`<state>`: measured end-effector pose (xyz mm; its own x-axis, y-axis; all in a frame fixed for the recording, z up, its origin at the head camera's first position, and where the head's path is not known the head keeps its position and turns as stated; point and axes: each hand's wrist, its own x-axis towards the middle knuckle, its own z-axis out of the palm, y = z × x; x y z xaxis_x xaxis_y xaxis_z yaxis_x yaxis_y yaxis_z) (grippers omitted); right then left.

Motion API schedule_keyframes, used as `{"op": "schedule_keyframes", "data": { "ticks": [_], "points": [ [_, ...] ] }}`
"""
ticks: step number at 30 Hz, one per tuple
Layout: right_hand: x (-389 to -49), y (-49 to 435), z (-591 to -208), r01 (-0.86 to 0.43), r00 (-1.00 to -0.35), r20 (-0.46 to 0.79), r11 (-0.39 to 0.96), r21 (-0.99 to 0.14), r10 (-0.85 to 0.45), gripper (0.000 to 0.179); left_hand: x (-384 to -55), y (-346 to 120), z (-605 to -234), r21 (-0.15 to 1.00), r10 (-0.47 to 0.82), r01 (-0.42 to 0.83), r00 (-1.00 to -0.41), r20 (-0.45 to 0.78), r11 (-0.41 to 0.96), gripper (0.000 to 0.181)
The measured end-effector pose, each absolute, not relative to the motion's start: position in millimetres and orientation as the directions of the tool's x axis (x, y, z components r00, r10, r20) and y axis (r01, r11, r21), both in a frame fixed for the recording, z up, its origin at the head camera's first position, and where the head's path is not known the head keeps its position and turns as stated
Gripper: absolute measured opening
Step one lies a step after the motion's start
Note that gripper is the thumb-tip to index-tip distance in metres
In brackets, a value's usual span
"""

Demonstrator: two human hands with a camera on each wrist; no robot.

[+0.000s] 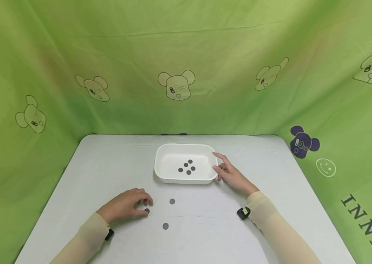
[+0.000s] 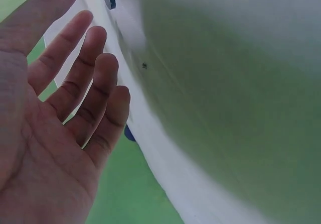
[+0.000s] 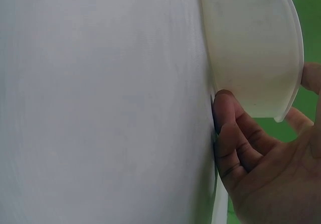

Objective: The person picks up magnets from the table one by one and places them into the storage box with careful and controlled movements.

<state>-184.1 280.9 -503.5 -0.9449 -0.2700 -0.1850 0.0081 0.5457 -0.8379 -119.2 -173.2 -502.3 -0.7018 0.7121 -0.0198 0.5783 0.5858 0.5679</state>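
A white rectangular tray sits on the table with several small dark grey discs in it. My right hand holds the tray's right end. In the right wrist view, its curled fingers press low against the tray's outer wall. My left hand is over the table, left of centre, fingers loosely bent and apart from the thumb. One dark disc shows right at the left thumb tip. Two more discs, one upper and one lower, lie to its right.
A white cloth covers the table. Green printed curtains enclose it at the back and both sides. Dark devices are strapped at the left wrist and the right wrist.
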Motion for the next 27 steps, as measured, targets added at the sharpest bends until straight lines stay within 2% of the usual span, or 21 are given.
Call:
{"op": "schedule_keyframes", "data": {
  "ticks": [27],
  "points": [
    [-183.9, 281.2, -508.5, -0.001, -0.95, -0.173, 0.56, -0.829, -0.258, 0.066, -111.8, -175.1, -508.1, 0.581, 0.718, 0.572, -0.696, -0.032, 0.58, 0.022]
  ]
}}
